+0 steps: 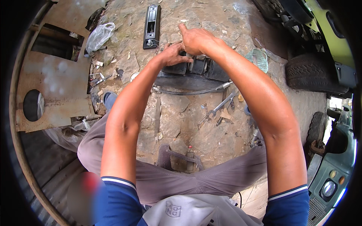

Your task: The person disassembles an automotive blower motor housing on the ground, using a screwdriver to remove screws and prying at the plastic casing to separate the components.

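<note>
In front of me on the ground lies a black mechanical unit [217, 71] with a ribbed, box-like top. Along its near side runs a black hose [184, 92] with metal end fittings. My left hand [175, 55] rests on the unit's left part, thumb stretched to the right and fingers bent over it. Just above and to the right, my right hand [197, 40] is closed in a fist with the thumb pointing away. A short greyish piece shows beneath this fist; the fingers hide what it belongs to.
Beyond my hands lies a long black housing [151, 26] with a metal rail. Spanners [221, 104] lie nearer, to the right. A green mesh basket [258, 60] stands by a vehicle tyre [315, 73]. At left are a clear plastic bag [100, 37] and a cut metal sheet [56, 81].
</note>
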{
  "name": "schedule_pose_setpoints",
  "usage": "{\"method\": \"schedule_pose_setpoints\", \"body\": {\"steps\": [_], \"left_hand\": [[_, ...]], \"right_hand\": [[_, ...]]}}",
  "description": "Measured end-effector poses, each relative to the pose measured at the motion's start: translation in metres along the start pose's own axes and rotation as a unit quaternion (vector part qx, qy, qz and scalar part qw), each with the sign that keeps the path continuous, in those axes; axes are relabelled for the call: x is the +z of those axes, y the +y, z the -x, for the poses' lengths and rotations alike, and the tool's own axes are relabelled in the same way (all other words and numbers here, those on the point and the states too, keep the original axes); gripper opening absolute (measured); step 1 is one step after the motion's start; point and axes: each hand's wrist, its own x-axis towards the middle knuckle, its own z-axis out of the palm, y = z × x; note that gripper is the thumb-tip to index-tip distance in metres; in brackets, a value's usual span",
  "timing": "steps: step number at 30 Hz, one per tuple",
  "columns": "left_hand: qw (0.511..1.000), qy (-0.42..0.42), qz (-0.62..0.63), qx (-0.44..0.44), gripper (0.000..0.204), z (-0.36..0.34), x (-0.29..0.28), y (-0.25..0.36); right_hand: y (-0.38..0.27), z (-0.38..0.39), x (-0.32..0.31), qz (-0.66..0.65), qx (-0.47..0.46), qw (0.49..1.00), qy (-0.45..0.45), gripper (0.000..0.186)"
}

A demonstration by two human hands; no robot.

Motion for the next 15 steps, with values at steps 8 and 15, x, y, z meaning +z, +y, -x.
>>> {"method": "schedule_pose_setpoints", "body": {"steps": [8, 15], "left_hand": [[0.99, 0.113, 0.079, 0.023, 0.042, -0.001, 0.022, 0.007], [0.988, 0.126, 0.089, -0.019, 0.028, -0.005, 0.021, 0.01]], "right_hand": [[0.02, -0.001, 0.005, -0.012, -0.019, 0.999, 0.046, 0.071], [0.002, 0.008, -0.016, 0.025, 0.095, 0.993, 0.063, 0.036]]}}
